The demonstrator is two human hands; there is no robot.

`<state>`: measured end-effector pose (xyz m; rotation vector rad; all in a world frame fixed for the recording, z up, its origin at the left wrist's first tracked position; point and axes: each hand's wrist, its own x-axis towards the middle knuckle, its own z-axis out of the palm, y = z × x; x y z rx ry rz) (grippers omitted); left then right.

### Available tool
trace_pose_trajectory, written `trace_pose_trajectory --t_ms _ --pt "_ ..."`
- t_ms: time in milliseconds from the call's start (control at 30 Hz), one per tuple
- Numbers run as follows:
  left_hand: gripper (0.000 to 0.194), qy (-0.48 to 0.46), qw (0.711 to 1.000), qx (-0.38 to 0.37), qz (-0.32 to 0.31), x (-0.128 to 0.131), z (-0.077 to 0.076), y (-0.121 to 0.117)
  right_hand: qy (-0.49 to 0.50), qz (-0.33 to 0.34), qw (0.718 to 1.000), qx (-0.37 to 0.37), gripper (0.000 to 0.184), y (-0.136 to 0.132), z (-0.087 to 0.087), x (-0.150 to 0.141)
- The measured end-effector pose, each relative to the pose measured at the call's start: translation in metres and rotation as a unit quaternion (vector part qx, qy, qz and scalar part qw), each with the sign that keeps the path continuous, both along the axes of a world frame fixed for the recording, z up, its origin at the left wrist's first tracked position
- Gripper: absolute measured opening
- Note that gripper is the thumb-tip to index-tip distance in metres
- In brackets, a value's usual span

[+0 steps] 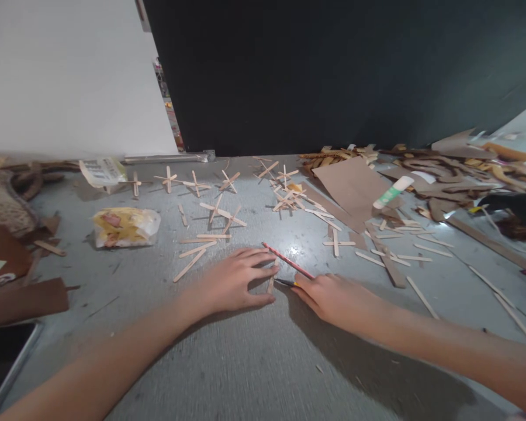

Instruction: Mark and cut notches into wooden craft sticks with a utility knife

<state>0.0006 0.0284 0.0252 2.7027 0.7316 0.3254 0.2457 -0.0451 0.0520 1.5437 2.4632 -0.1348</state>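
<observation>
A short wooden craft stick (270,285) lies on the grey tabletop between the thumb and fingertips of my left hand (234,279), which steady it at both ends. My right hand (326,295) grips a dark pointed tool (284,282) with a bit of yellow near the fingers; its tip is at the stick, and its exact kind is unclear. A red striped pencil (287,259) also sticks out from the right hand, pointing up and left past the left fingertips. Several crossed-stick shapes (223,214) stand or lie beyond my hands.
Loose craft sticks (191,264) lie left and right of my hands. A glue stick (393,192) rests by brown cardboard (344,187). A clear wrapped packet (125,227) sits at left, with a dark flat device (9,356) nearer. A black panel (333,76) rises behind.
</observation>
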Motion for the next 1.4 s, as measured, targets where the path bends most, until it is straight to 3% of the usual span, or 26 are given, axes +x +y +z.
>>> trace_pose_trajectory --t_ms 200,633,1100,1400 --pt "0.055 -0.012 1.000 -0.002 -0.003 -0.001 -0.001 0.000 -0.007 0.009 1.000 -0.022 0.029 0.003 0.002 0.001" --pt "0.055 0.000 1.000 0.001 0.001 0.000 -0.002 0.002 -0.012 0.013 1.000 0.019 0.032 -0.003 -0.009 0.002" --pt "0.055 -0.001 1.000 -0.005 0.000 0.000 -0.001 0.001 -0.031 0.001 0.999 -0.015 0.032 -0.001 0.000 -0.005" --pt "0.056 -0.004 1.000 -0.005 -0.001 0.001 -0.003 0.001 0.007 -0.018 0.999 -0.025 0.030 0.000 0.002 -0.004"
